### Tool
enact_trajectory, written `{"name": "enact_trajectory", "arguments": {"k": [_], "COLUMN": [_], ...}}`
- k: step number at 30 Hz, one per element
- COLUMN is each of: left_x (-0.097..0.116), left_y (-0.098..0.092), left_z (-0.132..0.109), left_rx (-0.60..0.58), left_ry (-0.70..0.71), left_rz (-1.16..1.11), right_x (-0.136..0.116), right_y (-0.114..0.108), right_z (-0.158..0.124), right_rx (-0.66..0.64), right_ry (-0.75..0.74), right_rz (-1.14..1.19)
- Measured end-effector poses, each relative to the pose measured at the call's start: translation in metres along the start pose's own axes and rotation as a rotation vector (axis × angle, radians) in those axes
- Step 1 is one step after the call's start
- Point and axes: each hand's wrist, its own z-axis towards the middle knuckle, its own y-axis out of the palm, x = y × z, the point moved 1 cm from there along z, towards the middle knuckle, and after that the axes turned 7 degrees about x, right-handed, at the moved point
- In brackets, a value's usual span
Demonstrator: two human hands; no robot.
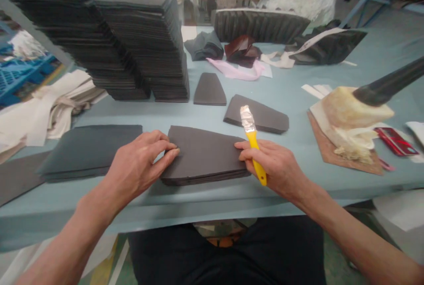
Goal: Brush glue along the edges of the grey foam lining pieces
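A small stack of dark grey tapered panels (pixel 205 152) lies on the table in front of me, its layers showing along the near edge. At its left end my left hand (pixel 145 155) is closed, thumb and fingers pinching the edge; how many layers it grips I cannot tell. My right hand (pixel 270 159) is wrapped round a paintbrush (pixel 253 141) with a yellow handle, its bristle end wrapped or coated in something whitish and silvery, pointing away from me. The right fingertips also touch the stack's right end.
Two tall piles of dark panels (pixel 142 38) stand at the back left. More panels lie left (pixel 96 148) and behind (pixel 261 115). On the right, a glue-crusted container (pixel 351 108) with a dark handle sits on a brown board (pixel 326 152), near a red phone-like object (pixel 395 140).
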Motion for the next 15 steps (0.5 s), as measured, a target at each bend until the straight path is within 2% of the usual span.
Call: {"name": "enact_trajectory", "arguments": {"k": [4, 6, 12, 15], "left_x": [0.023, 0.030, 0.026, 0.027], "left_y": [0.006, 0.010, 0.009, 0.005], "left_z": [0.015, 0.020, 0.022, 0.020], "left_rx": [0.007, -0.005, -0.059, -0.020], "left_ry": [-0.026, -0.043, -0.060, -0.102], "left_rz": [0.339, 0.432, 0.392, 0.332], "right_x": [0.000, -0.001, -0.002, -0.002], "right_y": [0.002, 0.002, 0.001, 0.001], "right_z": [0.000, 0.000, 0.002, 0.002], "right_rx": [0.010, 0.001, 0.001, -0.011], "right_ry": [0.005, 0.010, 0.009, 0.014], "right_rz": [-0.012, -0.024, -0.046, -0.052]}}
